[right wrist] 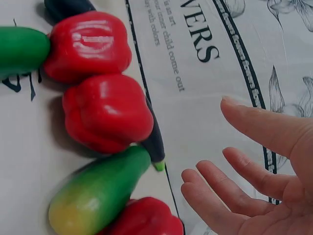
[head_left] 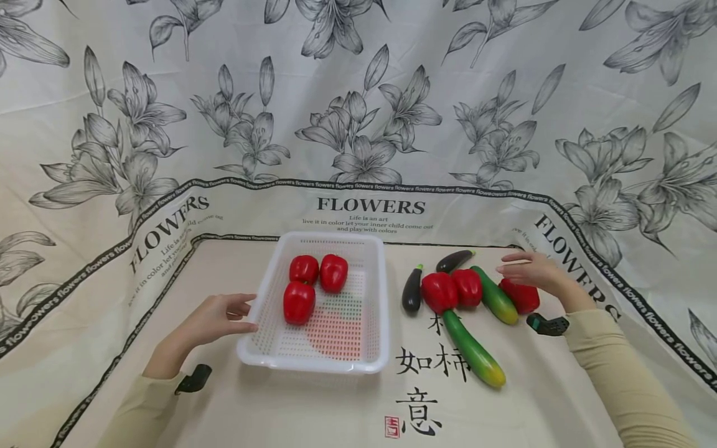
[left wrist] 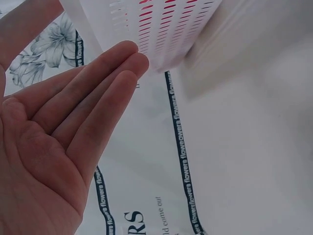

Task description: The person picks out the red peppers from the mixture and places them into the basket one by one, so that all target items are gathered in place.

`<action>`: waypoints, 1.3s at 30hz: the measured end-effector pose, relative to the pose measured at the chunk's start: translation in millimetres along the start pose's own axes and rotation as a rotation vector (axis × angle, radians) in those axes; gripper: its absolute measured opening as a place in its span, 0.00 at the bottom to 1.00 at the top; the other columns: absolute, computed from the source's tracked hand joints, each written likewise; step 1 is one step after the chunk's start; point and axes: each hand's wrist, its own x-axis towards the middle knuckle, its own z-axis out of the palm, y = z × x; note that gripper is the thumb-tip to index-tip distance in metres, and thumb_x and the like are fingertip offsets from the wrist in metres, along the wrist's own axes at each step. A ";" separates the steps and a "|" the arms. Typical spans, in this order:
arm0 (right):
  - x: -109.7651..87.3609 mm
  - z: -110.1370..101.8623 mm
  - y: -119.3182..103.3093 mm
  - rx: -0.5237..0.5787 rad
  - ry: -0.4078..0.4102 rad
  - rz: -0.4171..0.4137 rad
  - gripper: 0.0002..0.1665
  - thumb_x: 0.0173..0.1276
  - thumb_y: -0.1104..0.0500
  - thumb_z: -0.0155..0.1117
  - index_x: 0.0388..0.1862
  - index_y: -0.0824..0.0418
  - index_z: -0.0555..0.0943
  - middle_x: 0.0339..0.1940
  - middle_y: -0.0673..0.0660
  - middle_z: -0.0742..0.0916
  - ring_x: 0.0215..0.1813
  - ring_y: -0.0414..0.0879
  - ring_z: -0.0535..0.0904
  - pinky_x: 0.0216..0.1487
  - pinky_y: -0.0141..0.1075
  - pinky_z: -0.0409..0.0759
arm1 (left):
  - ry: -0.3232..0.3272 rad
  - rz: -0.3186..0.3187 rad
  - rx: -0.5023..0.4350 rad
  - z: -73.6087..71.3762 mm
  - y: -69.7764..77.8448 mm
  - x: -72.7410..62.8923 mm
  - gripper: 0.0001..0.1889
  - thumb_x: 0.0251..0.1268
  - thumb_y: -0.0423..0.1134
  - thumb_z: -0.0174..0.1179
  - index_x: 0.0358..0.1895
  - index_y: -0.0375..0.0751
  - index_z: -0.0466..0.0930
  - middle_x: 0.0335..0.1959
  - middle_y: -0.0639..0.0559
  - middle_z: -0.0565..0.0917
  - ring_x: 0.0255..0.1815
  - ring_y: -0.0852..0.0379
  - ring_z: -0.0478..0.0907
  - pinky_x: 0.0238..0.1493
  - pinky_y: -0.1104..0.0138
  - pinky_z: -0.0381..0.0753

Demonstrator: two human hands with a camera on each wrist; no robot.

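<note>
My left hand (head_left: 210,320) is at the left side of a white perforated plastic basket (head_left: 313,363). Its thumb and fingertips are right at the rim, and in the left wrist view the fingers (left wrist: 105,105) extend straight along the basket's wall. Three red bell peppers (head_left: 299,303) lie in the basket toward its back left. On the right, my right hand (head_left: 534,274) hovers with spread fingers and an empty palm over a red bell pepper (head_left: 522,297). Beside that pepper lies a green cucumber (head_left: 494,295) with a yellowish end, also seen in the right wrist view.
Two more red bell peppers (head_left: 439,292) touch each other right of the basket. A second cucumber (head_left: 475,351) points toward the front. Two dark eggplants (head_left: 412,291) lie behind and left of these peppers. A flower-printed cloth (head_left: 364,124) hangs around the table.
</note>
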 end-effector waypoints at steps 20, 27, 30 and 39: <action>-5.4 -27.8 37.9 -0.074 0.144 0.139 0.49 0.68 0.45 0.59 0.70 0.78 0.53 0.58 0.71 0.78 0.54 0.53 0.81 0.59 0.45 0.77 | 0.009 0.016 -0.014 -2.8 -0.7 -2.5 0.38 0.49 0.49 0.72 0.61 0.30 0.72 0.43 0.43 0.85 0.44 0.47 0.84 0.44 0.59 0.85; -0.7 -24.8 51.8 -0.047 0.206 0.230 0.50 0.67 0.43 0.58 0.72 0.75 0.51 0.71 0.80 0.54 0.68 0.68 0.64 0.65 0.50 0.69 | 0.012 0.015 -0.023 -3.2 -2.0 -2.7 0.38 0.49 0.49 0.72 0.61 0.31 0.72 0.43 0.43 0.85 0.45 0.47 0.84 0.45 0.58 0.85; 1.2 -22.6 54.7 -0.001 0.226 0.265 0.51 0.66 0.43 0.60 0.72 0.74 0.50 0.71 0.80 0.53 0.69 0.69 0.62 0.66 0.51 0.68 | 0.013 0.009 -0.026 -2.9 -2.7 -2.6 0.38 0.49 0.49 0.72 0.61 0.31 0.72 0.43 0.43 0.85 0.45 0.47 0.84 0.44 0.58 0.85; 8.4 -17.4 67.6 0.063 0.233 0.306 0.52 0.66 0.42 0.59 0.72 0.75 0.49 0.70 0.77 0.58 0.68 0.69 0.59 0.68 0.54 0.66 | 0.013 0.004 -0.028 -0.8 -5.9 -1.1 0.38 0.48 0.51 0.72 0.61 0.32 0.72 0.43 0.44 0.85 0.44 0.48 0.84 0.44 0.58 0.85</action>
